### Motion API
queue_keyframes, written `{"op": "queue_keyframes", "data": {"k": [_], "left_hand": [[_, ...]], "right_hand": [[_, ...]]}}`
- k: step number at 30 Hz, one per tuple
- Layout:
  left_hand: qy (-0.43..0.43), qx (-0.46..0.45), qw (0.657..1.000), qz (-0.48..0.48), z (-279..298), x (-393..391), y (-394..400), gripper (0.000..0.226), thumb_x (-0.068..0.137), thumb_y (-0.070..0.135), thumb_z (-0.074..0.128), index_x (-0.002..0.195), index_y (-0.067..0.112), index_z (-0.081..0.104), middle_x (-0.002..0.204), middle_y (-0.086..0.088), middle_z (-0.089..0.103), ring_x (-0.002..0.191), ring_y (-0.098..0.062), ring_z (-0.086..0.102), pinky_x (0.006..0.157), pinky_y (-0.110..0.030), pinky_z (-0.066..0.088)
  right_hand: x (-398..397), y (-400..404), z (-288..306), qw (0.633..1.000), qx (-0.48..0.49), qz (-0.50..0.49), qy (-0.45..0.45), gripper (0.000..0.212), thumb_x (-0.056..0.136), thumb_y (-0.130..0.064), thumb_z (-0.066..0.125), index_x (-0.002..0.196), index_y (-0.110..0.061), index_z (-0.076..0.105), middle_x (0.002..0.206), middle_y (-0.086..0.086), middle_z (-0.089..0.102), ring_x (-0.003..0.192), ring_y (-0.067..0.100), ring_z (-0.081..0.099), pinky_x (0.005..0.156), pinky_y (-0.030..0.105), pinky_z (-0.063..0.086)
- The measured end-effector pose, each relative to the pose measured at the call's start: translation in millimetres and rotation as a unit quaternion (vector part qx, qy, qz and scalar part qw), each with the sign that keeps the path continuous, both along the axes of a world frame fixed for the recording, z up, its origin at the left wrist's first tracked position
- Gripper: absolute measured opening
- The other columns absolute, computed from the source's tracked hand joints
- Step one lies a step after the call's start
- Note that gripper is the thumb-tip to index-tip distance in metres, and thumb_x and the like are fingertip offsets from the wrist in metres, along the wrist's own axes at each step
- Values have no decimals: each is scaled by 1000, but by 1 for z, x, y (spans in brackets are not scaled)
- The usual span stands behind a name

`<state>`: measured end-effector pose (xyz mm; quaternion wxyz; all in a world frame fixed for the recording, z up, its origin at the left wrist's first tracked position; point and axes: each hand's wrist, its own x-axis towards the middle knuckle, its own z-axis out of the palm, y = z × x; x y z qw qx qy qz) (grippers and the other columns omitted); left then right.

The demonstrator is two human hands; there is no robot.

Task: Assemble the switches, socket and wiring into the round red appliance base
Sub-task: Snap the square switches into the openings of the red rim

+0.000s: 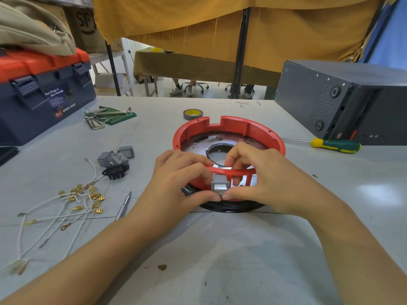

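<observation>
Red base (229,128): sits on the grey table (242,249), open side up, its near wall facing the person.
Grey switch (219,186): seated in an opening of that near wall (how far in, I cannot tell).
Left hand (182,172): fingers curled over the rim, thumb tip pressed under the switch, gripping it.
Right hand (259,172): fingers hooked over the rim inside the base, thumb meeting the left thumb below the switch.
Spare parts: two more grey switches (116,156) and a black socket (116,172) lie left of the base.
Wires (66,208): white leads with brass terminals, scattered at the left.
Screwdriver (334,145): green and yellow handle, right of the base.
Tape roll (193,113): behind the base.
</observation>
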<state>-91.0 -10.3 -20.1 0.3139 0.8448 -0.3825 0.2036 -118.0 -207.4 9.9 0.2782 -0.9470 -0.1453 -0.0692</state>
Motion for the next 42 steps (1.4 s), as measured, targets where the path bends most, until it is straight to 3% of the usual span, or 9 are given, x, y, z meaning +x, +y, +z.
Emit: {"op": "queue_keyframes", "data": {"k": [6,10,15,22,26,34,42], "left_hand": [[77,-45,996,2,4,1,1,34,65,40,81,86,32,55,95,14,60,99,-9,50,92,-17,32],[71,-43,997,-7,3,2,3,31,68,34,79,91,32,60,93,17,59,96,-10,53,89,-26,40],[59,-30,998,-10,3,3,3,32,68,44,72,97,35,60,93,21,59,94,-4,51,90,-19,35],[66,-9,997,-30,7,6,7,36,72,45,69,104,30,65,100,16,63,102,-9,53,95,-33,40],[70,1,997,-10,7,7,9,45,72,52,69,110,29,66,105,15,62,105,-8,51,96,-32,39],[46,-3,999,-1,3,8,6,38,72,50,67,102,27,68,97,15,63,98,-5,50,93,-21,34],[46,-10,999,13,3,7,4,34,72,47,66,98,25,68,93,13,65,95,-7,51,93,-20,34]], "right_hand": [[-3,2,3,1000,7,5,4,31,66,-46,76,85,-34,54,78,-16,63,78,0,57,68,25,51],[-3,3,5,1000,8,5,9,31,67,-44,77,85,-33,55,79,-15,64,76,3,58,69,28,51],[-4,0,7,999,30,10,21,29,64,-50,74,82,-36,58,77,-16,65,78,1,58,66,19,48],[-1,-4,7,998,51,8,38,19,69,-51,70,81,-39,62,82,-23,63,83,-5,58,68,13,45],[1,-5,5,999,36,5,39,21,68,-49,72,84,-38,63,82,-25,63,81,-3,59,65,12,48],[2,-6,2,1000,7,0,3,21,70,-44,73,87,-33,67,78,-18,64,78,5,59,68,20,48],[3,-6,0,1000,-4,-8,-7,18,74,-40,74,88,-32,67,78,-22,62,83,-4,56,64,12,47]]}}
